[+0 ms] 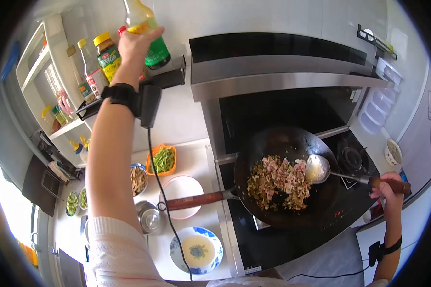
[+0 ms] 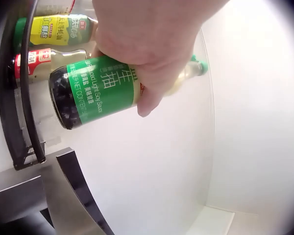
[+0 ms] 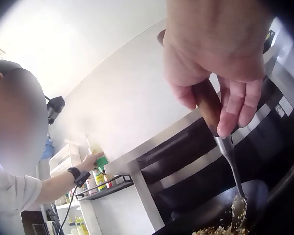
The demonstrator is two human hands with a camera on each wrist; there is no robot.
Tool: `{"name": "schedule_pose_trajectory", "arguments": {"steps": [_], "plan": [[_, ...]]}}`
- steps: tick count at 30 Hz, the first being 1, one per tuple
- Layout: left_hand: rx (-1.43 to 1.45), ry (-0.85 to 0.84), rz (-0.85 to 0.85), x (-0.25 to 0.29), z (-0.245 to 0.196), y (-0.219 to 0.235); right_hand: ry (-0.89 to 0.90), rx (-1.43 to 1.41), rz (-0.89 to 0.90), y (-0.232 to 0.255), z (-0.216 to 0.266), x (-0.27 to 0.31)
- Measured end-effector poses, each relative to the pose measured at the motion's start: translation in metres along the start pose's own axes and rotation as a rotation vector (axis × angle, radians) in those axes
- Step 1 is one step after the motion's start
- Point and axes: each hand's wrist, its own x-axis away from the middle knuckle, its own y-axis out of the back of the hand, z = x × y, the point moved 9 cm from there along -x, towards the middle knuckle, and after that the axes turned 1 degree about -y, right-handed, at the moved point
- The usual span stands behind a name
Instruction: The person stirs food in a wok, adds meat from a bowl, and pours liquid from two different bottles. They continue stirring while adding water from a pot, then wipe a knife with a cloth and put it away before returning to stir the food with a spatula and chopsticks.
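My left hand (image 1: 138,44) is raised to the wall rack and grips a soy sauce bottle (image 1: 151,33) with a green label; the left wrist view shows the bottle (image 2: 95,90) held in the fingers (image 2: 152,98), dark liquid in its base. My right hand (image 1: 390,189) holds the wooden handle of a metal ladle (image 1: 317,168), whose bowl rests in the black wok (image 1: 292,143) beside chopped meat and vegetables (image 1: 277,182). In the right wrist view my fingers (image 3: 235,105) curl round the ladle handle (image 3: 208,105).
A black rack (image 1: 129,93) carries other sauce bottles (image 1: 107,55). On the counter stand an orange dish of green beans (image 1: 163,160), a bowl of brown strips (image 1: 138,179), a white plate (image 1: 184,189), a blue-patterned bowl (image 1: 197,249) and a steel lid (image 1: 149,217). The range hood (image 1: 282,76) overhangs the stove.
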Motion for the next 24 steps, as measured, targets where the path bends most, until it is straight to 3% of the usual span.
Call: {"name": "schedule_pose_trajectory", "arguments": {"steps": [2, 7, 11, 14, 16, 17, 19, 22, 24], "plan": [[-0.149, -0.004, -0.043, 0.002, 0.006, -0.015, -0.015, 0.0, -0.018, -0.001, 0.004, 0.003], [-0.246, 0.132, 0.1, 0.014, 0.043, -0.051, -0.076, -0.045, -0.026, -0.001, 0.003, 0.007], [-0.251, 0.164, 0.16, 0.007, 0.047, -0.053, -0.095, -0.034, -0.035, -0.001, 0.002, 0.008], [-0.198, 0.042, 0.139, -0.008, 0.027, -0.048, -0.095, -0.036, -0.017, -0.001, 0.001, 0.006], [-0.176, 0.03, -0.075, -0.035, 0.022, -0.03, -0.107, -0.029, -0.019, 0.0, -0.001, 0.006], [-0.173, 0.029, -0.075, -0.045, 0.02, -0.03, -0.118, -0.02, -0.016, 0.001, -0.002, 0.006], [0.183, 0.116, 0.001, -0.064, 0.022, -0.036, -0.112, -0.024, -0.023, 0.002, -0.003, 0.008], [0.298, 0.133, 0.139, -0.079, 0.012, -0.045, -0.114, -0.027, -0.026, 0.003, -0.004, 0.008], [0.297, 0.15, 0.131, -0.072, 0.004, -0.044, -0.12, -0.03, -0.027, 0.002, -0.004, 0.01]]}}
